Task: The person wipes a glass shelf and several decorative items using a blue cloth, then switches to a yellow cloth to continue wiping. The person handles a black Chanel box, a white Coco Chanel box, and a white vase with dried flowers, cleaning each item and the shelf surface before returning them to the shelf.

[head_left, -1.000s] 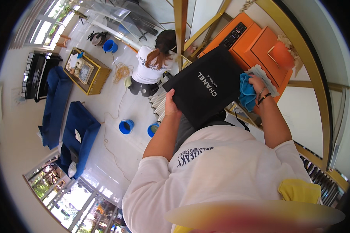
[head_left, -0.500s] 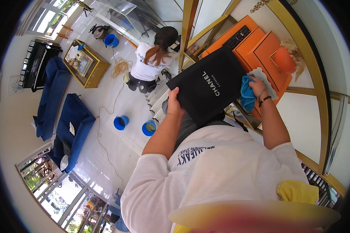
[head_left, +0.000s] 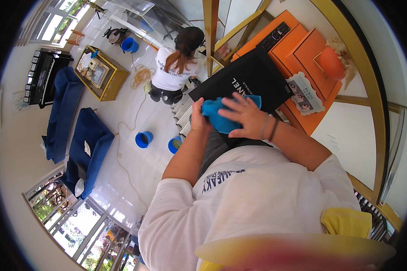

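My left hand (head_left: 199, 118) grips the lower left corner of a large black book (head_left: 269, 74) with pale lettering on its cover. The book is tilted in front of my body, its far end near the orange boxes. A bright blue cloth (head_left: 217, 113) lies bunched over the book's near side, close to my left fingers. Over the cloth, my right hand (head_left: 251, 118) has its fingers spread and slightly blurred. The cloth hides part of the cover and lettering.
Orange boxes (head_left: 303, 54) on the right carry a black remote (head_left: 273, 37), a white photo frame (head_left: 304, 92) and a round orange ornament (head_left: 331, 63). Gold shelf posts (head_left: 210, 31) rise close by. A co-worker (head_left: 176, 67) kneels ahead; blue buckets (head_left: 144, 139) and a cord (head_left: 120, 153) are on the floor.
My right hand has moved left from beside the photo frame onto the book, bringing the blue cloth, and its fingers have spread. The photo frame is now uncovered. My left hand stays at the book's corner.
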